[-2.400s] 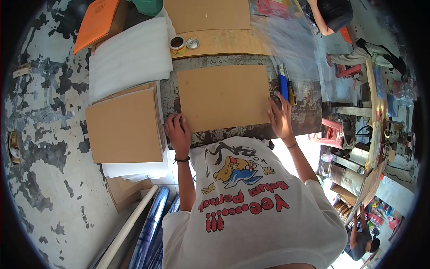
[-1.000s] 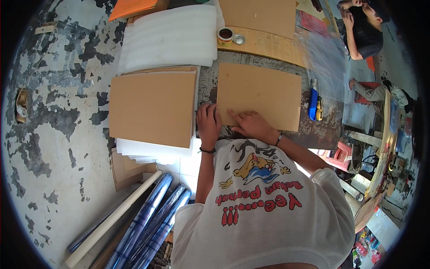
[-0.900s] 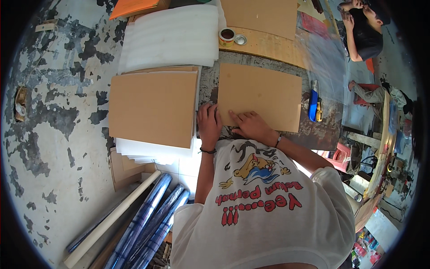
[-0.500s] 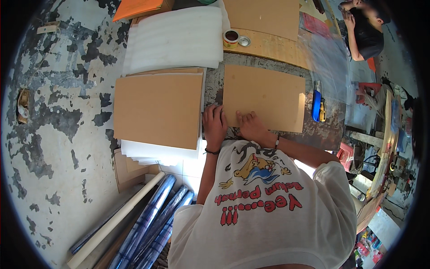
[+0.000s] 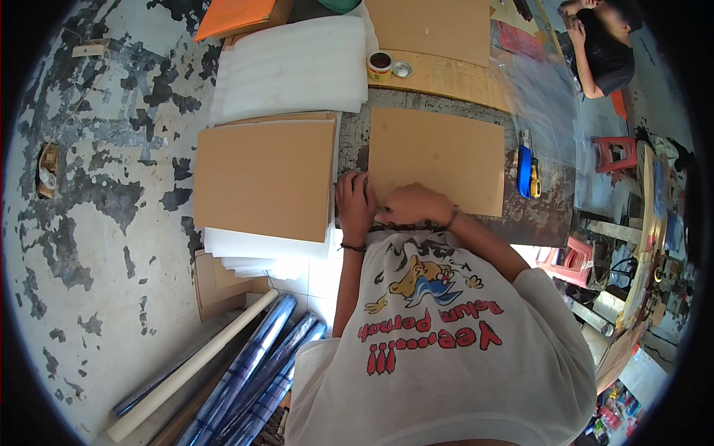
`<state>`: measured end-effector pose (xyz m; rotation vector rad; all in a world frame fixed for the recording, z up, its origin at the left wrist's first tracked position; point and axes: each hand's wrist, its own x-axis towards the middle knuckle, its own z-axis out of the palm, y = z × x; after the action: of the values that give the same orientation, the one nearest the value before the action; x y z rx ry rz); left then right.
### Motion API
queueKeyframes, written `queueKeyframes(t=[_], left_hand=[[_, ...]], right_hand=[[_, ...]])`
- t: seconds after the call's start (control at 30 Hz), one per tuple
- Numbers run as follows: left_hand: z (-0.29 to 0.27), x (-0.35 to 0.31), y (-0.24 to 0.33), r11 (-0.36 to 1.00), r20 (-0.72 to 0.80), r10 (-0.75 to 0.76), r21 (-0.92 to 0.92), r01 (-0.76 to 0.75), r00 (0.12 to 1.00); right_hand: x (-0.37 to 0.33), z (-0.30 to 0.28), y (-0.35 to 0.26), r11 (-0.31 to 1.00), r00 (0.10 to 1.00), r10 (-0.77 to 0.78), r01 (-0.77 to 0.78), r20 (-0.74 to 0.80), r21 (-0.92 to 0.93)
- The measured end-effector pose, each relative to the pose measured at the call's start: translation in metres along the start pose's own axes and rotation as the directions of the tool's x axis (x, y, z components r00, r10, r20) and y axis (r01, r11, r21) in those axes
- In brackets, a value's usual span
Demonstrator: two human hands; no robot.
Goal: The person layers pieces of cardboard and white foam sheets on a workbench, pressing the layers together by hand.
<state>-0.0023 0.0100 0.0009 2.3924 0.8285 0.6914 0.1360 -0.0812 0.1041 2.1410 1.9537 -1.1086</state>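
A flat brown board (image 5: 437, 160) lies on the worn dark table in front of me. My left hand (image 5: 356, 201) rests at its lower left, fingers lying along the board's left edge, slightly apart. Over the near edge, by the near left corner, my right hand (image 5: 418, 205) is closed with fingers curled toward my left hand. Whatever its fingertips pinch, if anything, is hidden. To the left, another brown board (image 5: 264, 178) tops a stack with white sheets beneath.
White foam sheets (image 5: 290, 70) lie behind the stack. An open can (image 5: 380, 65) stands beside its lid (image 5: 401, 69) on a wooden plank. A blue-handled tool (image 5: 525, 171) and a yellow cutter (image 5: 535, 178) lie right of the board. Wrapped rolls (image 5: 245, 364) lean at lower left.
My right hand has gone from extended fingers on the board to a curled grip at its near edge, shifting slightly left. My left hand stays nearly in place.
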Motion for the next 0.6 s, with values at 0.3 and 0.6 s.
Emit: queueKeyframes(t=[0.3, 0.6], left_hand=[[-0.005, -0.002, 0.004, 1.000, -0.002, 0.015, 0.003, -0.015, 1.000], [-0.031, 0.115, 0.049, 0.978, -0.145, 0.154, -0.118, -0.172, 0.977]], right_hand=[[-0.115, 0.008, 0.114, 0.626, 0.794, 0.414, 0.106, -0.445, 0.772], [-0.146, 0.033, 0.163, 0.495, 0.602, 0.622, 0.195, -0.501, 0.847]])
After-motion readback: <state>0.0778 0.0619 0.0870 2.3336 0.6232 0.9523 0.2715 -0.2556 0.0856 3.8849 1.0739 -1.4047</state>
